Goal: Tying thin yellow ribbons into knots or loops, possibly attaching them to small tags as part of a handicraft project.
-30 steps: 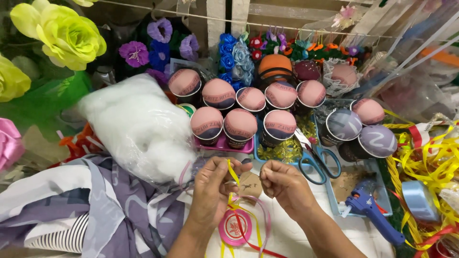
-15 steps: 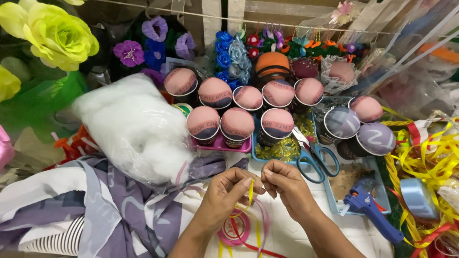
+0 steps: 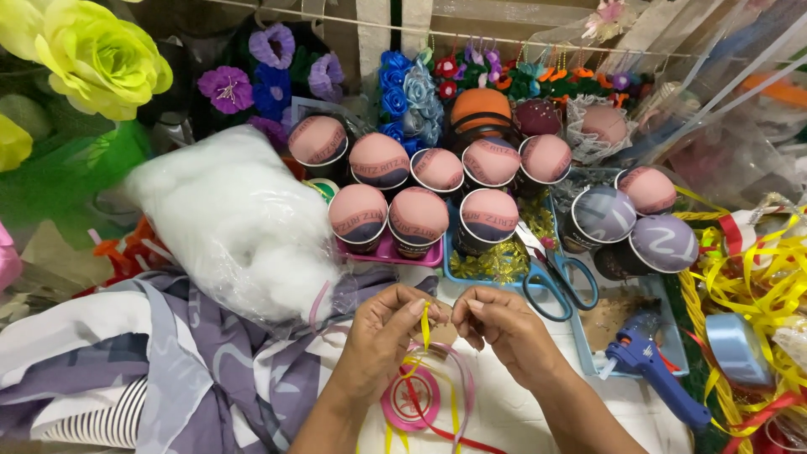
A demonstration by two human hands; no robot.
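Your hands are meeting near the desk's front edge. The scissors (image 3: 555, 282) are lying just behind your right hand (image 3: 504, 328), the glue gun (image 3: 651, 370) toward the right edge, the stuffing bag (image 3: 235, 223) behind your left hand (image 3: 382, 336).

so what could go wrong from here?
Left hand and right hand pinch a thin yellow ribbon at the fingertips; it could slip free. The pink and red strands looping beneath it might tangle. The blue scissors lie with blades apart beside the right hand: a possible snag.

Yellow ribbon (image 3: 425, 318) now upright between hands (image 3: 445, 328)
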